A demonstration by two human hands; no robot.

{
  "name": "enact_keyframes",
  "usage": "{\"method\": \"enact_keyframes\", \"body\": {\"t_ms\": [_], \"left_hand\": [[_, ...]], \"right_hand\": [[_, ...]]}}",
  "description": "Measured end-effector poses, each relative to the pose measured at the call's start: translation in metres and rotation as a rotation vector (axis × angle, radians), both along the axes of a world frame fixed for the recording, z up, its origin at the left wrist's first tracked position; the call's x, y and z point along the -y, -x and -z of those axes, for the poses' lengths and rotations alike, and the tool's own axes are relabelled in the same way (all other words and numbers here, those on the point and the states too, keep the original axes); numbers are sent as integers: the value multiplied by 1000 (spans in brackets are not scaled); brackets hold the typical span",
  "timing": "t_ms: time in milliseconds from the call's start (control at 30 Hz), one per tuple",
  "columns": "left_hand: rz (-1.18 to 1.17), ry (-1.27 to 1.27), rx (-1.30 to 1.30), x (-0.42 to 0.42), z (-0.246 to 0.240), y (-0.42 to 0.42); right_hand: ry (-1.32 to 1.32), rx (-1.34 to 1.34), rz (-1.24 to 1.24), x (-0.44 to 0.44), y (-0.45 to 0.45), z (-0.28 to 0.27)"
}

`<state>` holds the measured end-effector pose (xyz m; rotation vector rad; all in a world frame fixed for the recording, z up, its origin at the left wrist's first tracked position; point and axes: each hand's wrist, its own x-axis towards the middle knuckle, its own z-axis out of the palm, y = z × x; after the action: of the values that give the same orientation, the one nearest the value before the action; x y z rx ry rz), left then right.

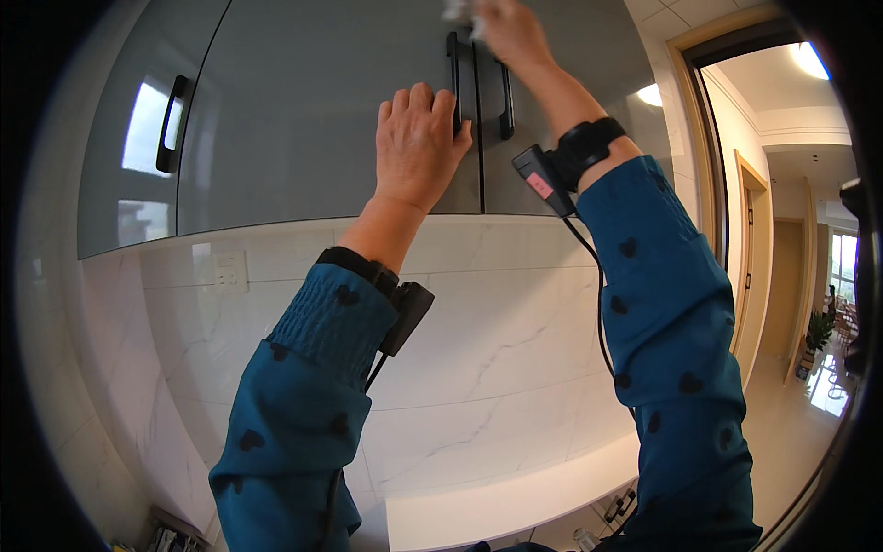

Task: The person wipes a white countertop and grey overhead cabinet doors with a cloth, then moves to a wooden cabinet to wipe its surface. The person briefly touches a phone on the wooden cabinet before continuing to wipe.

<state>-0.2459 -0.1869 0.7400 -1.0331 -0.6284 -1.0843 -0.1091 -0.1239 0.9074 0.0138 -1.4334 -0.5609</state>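
Note:
My left hand (pixel 419 141) rests against a glossy grey cabinet door (pixel 310 103), back of the hand towards me. Its thumb overlaps the lower end of a black bar handle (pixel 453 65); whether the fingers grip anything is hidden. Higher up, my right hand (pixel 510 31) is partly cut off by the top edge and blurred. It holds a crumpled white cloth or tissue (pixel 457 10) near the top of the two middle handles. A second black handle (pixel 508 103), on the neighbouring door, hangs just below that hand. Both wall cabinet doors look closed.
At the left, another door bears a black handle (pixel 171 124). Below the cabinets, a marbled tile wall (pixel 483 310) carries a socket (pixel 231 271). A white ledge (pixel 510 497) runs lower down. A doorway (pixel 710 159) opens at the right. Cabled black devices (pixel 545 181) are strapped to both wrists.

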Motion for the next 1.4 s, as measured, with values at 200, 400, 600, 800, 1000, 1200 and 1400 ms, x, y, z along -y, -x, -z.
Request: {"method": "enact_keyframes", "body": {"t_ms": [200,400,600,800,1000,1200,1400], "left_hand": [[14,23,-14,0,-1,6],[-13,5,-4,-1,1,4],[1,16,-12,-2,1,4],[-16,35,1,0,2,5],[-21,13,-9,0,2,4],[-11,44,-9,1,3,4],[-34,61,-2,1,2,5]], "right_hand": [[-209,161,108,-3,11,10],[-95,-31,314,4,-40,6],[-468,151,168,23,5,15],[318,149,30,6,-42,11],[-46,19,133,-21,-46,26],[-28,-73,47,-19,-41,115],[43,-166,-15,-4,-61,103]]}}
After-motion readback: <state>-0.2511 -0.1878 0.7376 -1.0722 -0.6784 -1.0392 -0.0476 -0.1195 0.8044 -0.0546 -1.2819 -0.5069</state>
